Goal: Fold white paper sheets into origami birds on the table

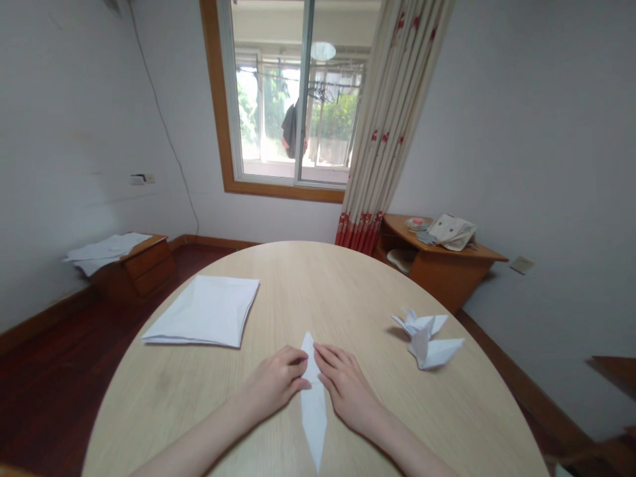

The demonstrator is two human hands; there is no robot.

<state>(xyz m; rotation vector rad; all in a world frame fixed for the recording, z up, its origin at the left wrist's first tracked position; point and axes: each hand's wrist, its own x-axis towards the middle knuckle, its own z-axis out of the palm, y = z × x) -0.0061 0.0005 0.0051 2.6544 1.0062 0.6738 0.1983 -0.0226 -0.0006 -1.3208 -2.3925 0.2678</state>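
A narrow strip of folded white paper (314, 411), pointed at both ends, lies lengthwise on the table in front of me. My left hand (278, 377) is on its left edge, fingers curled and the thumb resting lower on the paper. On the opposite edge, my right hand (345, 381) holds the paper with its fingers close together and its thumb below them. Both sets of fingertips are at the upper half of the strip, below its far tip. The undersides of my fingers are hidden.
White paper sheets (206, 311) are stacked on the left of the round wooden table (318, 265). Folded paper cranes (432, 348) sit at the right. Beyond the table stand a low drawer cabinet (149, 265), a corner desk (447, 268) and a curtain (387, 132) beside the window.
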